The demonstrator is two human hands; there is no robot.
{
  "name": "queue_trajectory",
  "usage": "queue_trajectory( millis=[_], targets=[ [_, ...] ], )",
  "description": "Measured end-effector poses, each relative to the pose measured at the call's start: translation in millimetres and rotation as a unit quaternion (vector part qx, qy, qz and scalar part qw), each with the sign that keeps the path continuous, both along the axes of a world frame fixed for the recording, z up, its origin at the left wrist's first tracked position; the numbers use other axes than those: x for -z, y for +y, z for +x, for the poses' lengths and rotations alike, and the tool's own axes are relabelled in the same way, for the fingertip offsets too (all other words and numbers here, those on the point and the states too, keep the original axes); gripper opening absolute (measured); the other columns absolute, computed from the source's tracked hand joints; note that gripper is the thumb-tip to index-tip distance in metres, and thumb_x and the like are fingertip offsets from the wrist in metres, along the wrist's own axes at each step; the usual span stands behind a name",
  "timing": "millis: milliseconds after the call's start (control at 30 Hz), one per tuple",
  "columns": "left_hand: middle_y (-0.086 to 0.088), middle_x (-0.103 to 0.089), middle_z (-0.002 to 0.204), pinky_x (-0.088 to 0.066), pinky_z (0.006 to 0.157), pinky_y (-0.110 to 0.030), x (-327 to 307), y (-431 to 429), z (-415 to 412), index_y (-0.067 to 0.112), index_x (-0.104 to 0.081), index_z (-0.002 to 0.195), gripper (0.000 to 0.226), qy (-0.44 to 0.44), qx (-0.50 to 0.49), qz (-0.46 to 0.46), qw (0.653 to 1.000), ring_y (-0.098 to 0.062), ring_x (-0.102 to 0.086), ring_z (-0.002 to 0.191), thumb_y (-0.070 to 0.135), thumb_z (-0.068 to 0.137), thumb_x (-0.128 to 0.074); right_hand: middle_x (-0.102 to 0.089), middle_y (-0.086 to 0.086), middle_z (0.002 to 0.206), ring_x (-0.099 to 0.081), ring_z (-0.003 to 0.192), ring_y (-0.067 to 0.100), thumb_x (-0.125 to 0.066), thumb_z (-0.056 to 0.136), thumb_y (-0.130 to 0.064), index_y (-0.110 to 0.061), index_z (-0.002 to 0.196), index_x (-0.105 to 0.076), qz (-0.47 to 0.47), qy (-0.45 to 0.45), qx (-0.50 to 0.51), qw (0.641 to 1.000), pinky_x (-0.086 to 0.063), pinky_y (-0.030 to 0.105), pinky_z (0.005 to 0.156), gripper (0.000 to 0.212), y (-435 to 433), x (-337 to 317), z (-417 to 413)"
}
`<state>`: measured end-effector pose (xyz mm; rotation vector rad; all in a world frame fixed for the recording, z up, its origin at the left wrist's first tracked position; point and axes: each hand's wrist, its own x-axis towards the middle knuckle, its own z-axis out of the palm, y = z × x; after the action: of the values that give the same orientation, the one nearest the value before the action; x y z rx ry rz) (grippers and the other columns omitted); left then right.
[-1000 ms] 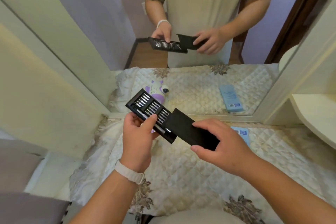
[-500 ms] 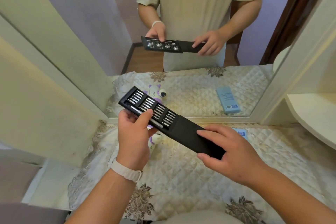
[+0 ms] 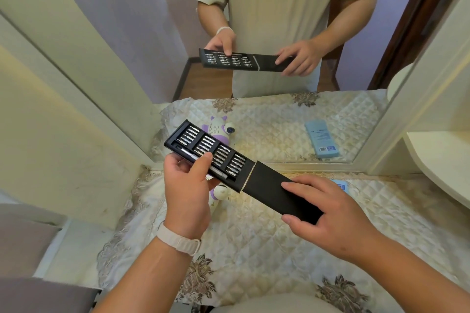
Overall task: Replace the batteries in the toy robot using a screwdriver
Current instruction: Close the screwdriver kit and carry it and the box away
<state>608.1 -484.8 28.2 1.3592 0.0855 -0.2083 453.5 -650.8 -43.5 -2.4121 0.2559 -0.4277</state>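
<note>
A black bit tray (image 3: 211, 151) full of several silver screwdriver bits is pulled nearly all the way out of its black sleeve (image 3: 277, 192). My left hand (image 3: 187, 185) grips the tray's near edge, thumb resting on the silver screwdriver handle (image 3: 203, 162) that lies in the tray's front slot. My right hand (image 3: 328, 211) holds the sleeve at its right end. Both are held above the table. Under the tray, the white and purple toy robot (image 3: 218, 192) lies on the cloth, mostly hidden. A blue battery pack (image 3: 339, 184) peeks out behind my right hand.
A quilted cream cloth (image 3: 254, 249) covers the table. A mirror (image 3: 279, 71) stands right behind it and reflects me, the tray, the toy and the blue pack. A cream shelf (image 3: 440, 160) juts in at the right. A cream panel rises on the left.
The tray has slid further out of the sleeve, from half covered to almost fully exposed. My hands have moved apart and the set now lies in one straight line.
</note>
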Motion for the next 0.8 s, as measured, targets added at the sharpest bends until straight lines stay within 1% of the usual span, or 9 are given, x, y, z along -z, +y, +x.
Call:
queue_trajectory(
  millis=[200,400,533,633,700,800],
  targets=[
    [-0.013,-0.068,0.106,-0.058,0.061,-0.031,3,-2,1,0.014,-0.052,0.106,0.020,-0.006,-0.004,0.003,1.000,-0.025,-0.069,0.090,0.002,0.093,-0.059,-0.057,-0.018,0.120,-0.049,0.109,-0.002,-0.061,0.076,-0.057,-0.033,0.126,-0.062,-0.003,-0.011,-0.005,1.000,-0.039,0.016,0.087,0.055,-1,-2,1],
    [-0.010,-0.068,0.102,-0.059,0.063,-0.035,3,-6,-2,0.015,-0.051,0.104,0.019,-0.027,0.006,0.018,0.999,-0.025,-0.069,0.089,0.002,0.093,-0.060,-0.061,-0.010,0.118,-0.054,0.105,0.006,-0.061,0.077,-0.054,-0.028,0.124,-0.064,-0.018,-0.031,0.003,0.999,-0.048,0.026,0.084,0.054,-1,-1,2],
    [-0.007,-0.069,0.099,-0.059,0.064,-0.036,4,-9,-2,0.015,-0.051,0.105,0.020,-0.036,0.007,0.026,0.999,-0.022,-0.070,0.086,0.003,0.092,-0.060,-0.063,-0.005,0.116,-0.057,0.101,0.011,-0.064,0.077,-0.049,-0.022,0.122,-0.066,-0.034,-0.058,0.011,0.998,-0.051,0.029,0.081,0.053,-2,0,1],
    [-0.007,-0.069,0.099,-0.061,0.067,-0.040,4,-11,-3,0.015,-0.051,0.105,0.020,-0.036,0.014,0.033,0.999,-0.023,-0.070,0.087,0.003,0.093,-0.061,-0.062,-0.006,0.118,-0.057,0.104,0.012,-0.063,0.078,-0.051,-0.024,0.123,-0.066,-0.029,-0.044,0.007,0.999,-0.052,0.032,0.082,0.054,-4,1,1],
    [-0.008,-0.069,0.101,-0.061,0.068,-0.041,4,-12,-3,0.014,-0.050,0.106,0.020,-0.036,0.021,0.032,0.999,-0.024,-0.070,0.089,0.003,0.093,-0.060,-0.061,-0.008,0.119,-0.057,0.106,0.012,-0.062,0.078,-0.053,-0.026,0.125,-0.064,-0.020,-0.032,0.002,0.999,-0.052,0.032,0.084,0.054,-6,1,0],
    [-0.008,-0.069,0.102,-0.062,0.069,-0.043,3,-13,-3,0.015,-0.050,0.104,0.020,-0.034,0.029,0.033,0.998,-0.024,-0.070,0.089,0.002,0.093,-0.060,-0.059,-0.013,0.121,-0.052,0.109,0.005,-0.060,0.077,-0.056,-0.031,0.126,-0.062,-0.005,-0.021,0.007,1.000,-0.046,0.026,0.087,0.055,-8,1,0]
  ],
)
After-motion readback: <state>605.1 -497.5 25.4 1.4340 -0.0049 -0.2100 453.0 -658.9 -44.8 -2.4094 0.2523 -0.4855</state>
